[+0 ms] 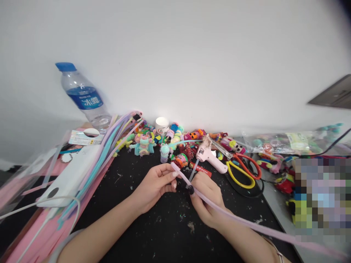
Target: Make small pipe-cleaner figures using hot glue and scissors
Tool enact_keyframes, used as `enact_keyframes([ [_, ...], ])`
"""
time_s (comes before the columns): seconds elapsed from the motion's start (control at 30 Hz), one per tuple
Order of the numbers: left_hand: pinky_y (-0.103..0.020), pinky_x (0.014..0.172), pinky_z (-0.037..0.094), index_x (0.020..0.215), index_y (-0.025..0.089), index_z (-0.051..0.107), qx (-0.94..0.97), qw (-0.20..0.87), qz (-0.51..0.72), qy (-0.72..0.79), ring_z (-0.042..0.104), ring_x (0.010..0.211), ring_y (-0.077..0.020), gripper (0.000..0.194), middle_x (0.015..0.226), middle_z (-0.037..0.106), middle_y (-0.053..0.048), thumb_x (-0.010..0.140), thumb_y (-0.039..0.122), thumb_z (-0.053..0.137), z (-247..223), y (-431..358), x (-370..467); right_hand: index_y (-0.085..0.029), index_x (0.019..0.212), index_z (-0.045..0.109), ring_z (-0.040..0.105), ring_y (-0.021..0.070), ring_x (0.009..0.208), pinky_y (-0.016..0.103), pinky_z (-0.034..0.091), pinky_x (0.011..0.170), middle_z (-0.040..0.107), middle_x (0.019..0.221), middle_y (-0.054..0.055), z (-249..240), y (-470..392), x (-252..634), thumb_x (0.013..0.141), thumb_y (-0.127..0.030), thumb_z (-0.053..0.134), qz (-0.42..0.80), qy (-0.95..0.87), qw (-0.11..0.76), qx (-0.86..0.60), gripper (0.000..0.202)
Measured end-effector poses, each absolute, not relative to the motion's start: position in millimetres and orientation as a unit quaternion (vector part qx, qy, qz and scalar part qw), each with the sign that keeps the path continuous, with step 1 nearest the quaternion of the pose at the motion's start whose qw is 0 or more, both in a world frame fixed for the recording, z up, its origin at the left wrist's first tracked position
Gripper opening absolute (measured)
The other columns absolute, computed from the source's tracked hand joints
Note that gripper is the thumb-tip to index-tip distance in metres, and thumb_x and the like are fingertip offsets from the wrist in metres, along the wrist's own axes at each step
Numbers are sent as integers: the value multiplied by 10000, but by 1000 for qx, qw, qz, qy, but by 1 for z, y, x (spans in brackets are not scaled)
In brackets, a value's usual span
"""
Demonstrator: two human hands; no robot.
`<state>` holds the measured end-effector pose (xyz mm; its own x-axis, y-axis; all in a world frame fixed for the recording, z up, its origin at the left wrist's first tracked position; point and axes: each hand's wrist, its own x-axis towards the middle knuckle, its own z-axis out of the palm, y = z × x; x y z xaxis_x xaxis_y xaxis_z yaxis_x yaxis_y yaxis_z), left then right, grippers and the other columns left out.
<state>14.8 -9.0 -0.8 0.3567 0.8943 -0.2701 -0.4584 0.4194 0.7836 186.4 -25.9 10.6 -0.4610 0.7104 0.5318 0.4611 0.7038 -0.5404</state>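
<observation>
My left hand (161,180) pinches the near end of a long pale pink-lilac pipe cleaner (233,216) between thumb and fingers. Close to its right, my right hand (205,199) grips the same strip near a small black piece at the fingertips. From there the strip runs over my right forearm toward the lower right edge. Just beyond my right hand lie a pink glue gun (211,159) and a red marker-like stick (201,170). Scissors (241,175) with one yellow and one red handle rest to the right.
Several fuzzy colourful figures (144,145) line the back of the black mat (164,233), around a white jar (162,125). Bundled pipe cleaners (104,157), a white phone-like case or bag (72,175) and a bottle (85,96) are left. A plastic bag (276,142) lies right.
</observation>
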Motion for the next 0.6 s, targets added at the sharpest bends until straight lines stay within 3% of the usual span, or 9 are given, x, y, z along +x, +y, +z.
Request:
enact_keyframes([
  [0.27, -177, 527, 469, 925, 158, 680, 351, 734, 436, 384, 529, 530, -57, 209, 859, 679, -54, 719, 190, 694, 3, -9, 16, -183, 672, 457, 441, 144, 581, 278, 336, 556, 450, 630, 6, 6, -26, 195, 905, -193, 330, 304, -762, 424, -382, 265],
  [0.43, -180, 521, 448, 882, 136, 707, 381, 714, 438, 392, 516, 511, -77, 162, 580, 604, -7, 748, 217, 668, 1, -10, 15, -179, 679, 490, 444, 147, 588, 280, 336, 567, 460, 637, 6, 3, -25, 196, 915, -244, 346, 363, -747, 408, -379, 284],
  [0.6, -187, 508, 436, 864, 141, 709, 386, 700, 453, 395, 511, 498, -81, 155, 561, 590, -2, 745, 232, 670, -1, -10, 14, -176, 679, 500, 440, 144, 595, 273, 327, 574, 461, 641, 5, 3, -24, 195, 922, -271, 352, 409, -727, 399, -380, 299],
])
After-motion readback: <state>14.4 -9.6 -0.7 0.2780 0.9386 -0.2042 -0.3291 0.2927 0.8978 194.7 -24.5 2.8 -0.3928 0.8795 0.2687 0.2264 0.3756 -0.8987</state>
